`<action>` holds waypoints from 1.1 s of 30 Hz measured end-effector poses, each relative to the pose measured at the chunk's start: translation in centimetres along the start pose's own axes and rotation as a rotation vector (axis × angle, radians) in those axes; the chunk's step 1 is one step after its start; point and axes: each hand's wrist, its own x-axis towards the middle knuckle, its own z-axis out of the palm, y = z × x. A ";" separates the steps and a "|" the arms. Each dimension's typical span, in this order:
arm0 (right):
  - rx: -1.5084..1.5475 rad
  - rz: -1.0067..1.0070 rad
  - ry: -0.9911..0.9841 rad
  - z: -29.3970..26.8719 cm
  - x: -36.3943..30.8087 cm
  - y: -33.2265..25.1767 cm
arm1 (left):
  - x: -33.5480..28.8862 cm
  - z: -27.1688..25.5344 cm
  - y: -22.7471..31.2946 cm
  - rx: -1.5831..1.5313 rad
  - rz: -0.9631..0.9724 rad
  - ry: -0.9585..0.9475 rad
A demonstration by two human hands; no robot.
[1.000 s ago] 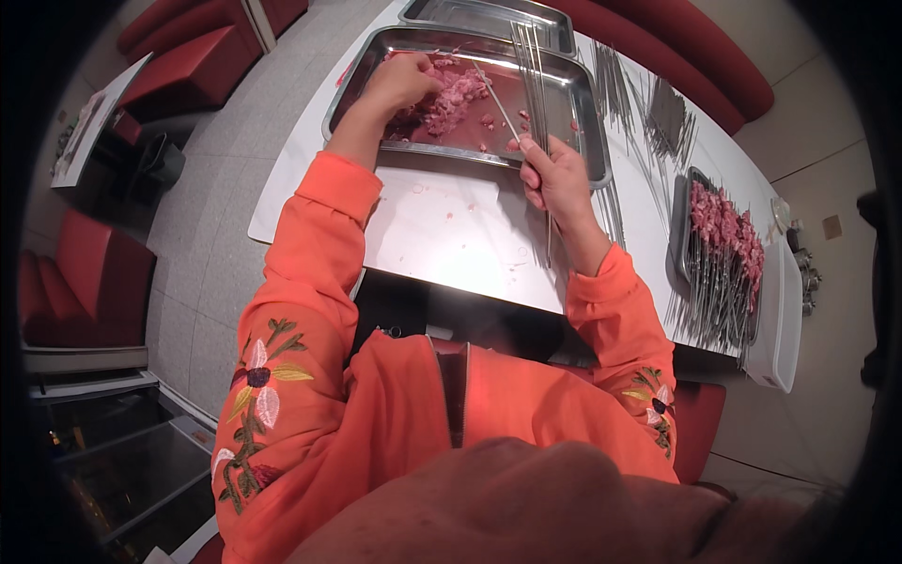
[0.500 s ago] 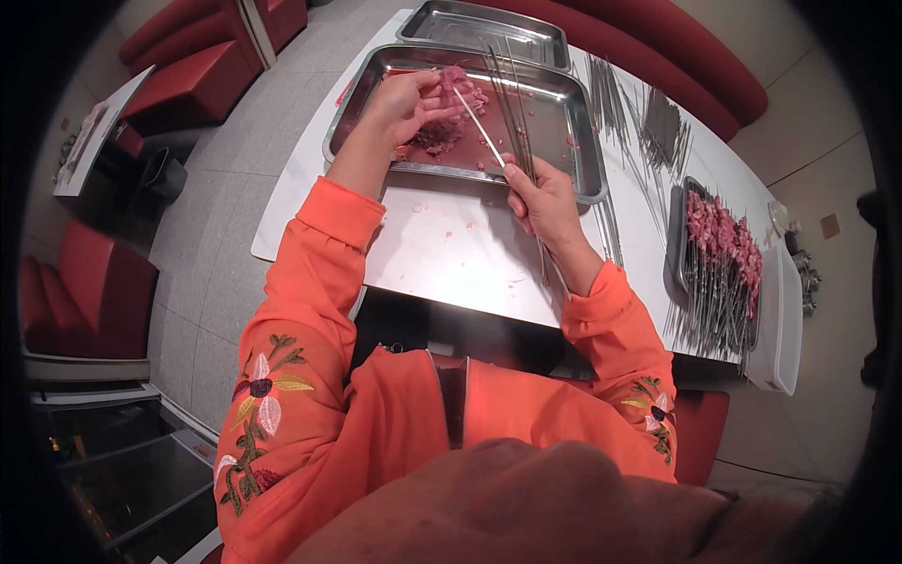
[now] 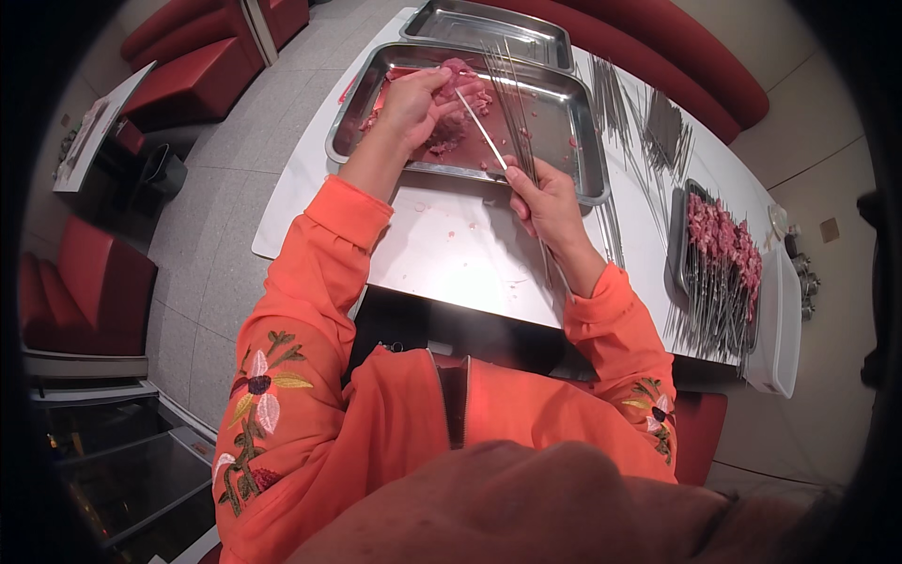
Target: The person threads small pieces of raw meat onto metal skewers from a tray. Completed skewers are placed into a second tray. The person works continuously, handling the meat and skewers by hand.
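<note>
My left hand is over the steel tray, its thumb and fingers closed on a piece of raw meat. A pile of cut raw meat lies in the tray just below, partly hidden by the hand. My right hand is at the tray's near edge, gripping a bundle of thin metal skewers that stand up past the fingers. One bright skewer slants from the right thumb toward the meat at my left hand; I cannot tell whether its tip is in the meat.
Another steel tray stands behind. Loose metal skewers lie on the white table to the right. Farther right, a dark tray holds several skewers loaded with meat, beside a white plastic bin. Red benches surround the table.
My left hand has shifted slightly right and turned, its thumb now nearer the held meat. The right hand and its skewers have hardly moved.
</note>
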 end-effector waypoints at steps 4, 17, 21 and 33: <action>-0.019 0.031 -0.008 -0.2 0.0 -0.3 | 0.0 0.0 -0.8 0.070 0.020 -0.015; 0.002 -0.051 0.075 -0.6 0.5 0.5 | -0.5 1.0 -1.3 0.066 -0.094 -0.064; -0.018 -0.084 0.067 -0.8 0.6 0.7 | -0.8 1.2 -1.3 0.418 -0.010 0.015; 0.027 -0.055 0.097 -0.5 0.2 -0.2 | 0.6 -1.4 0.1 0.172 -0.101 0.198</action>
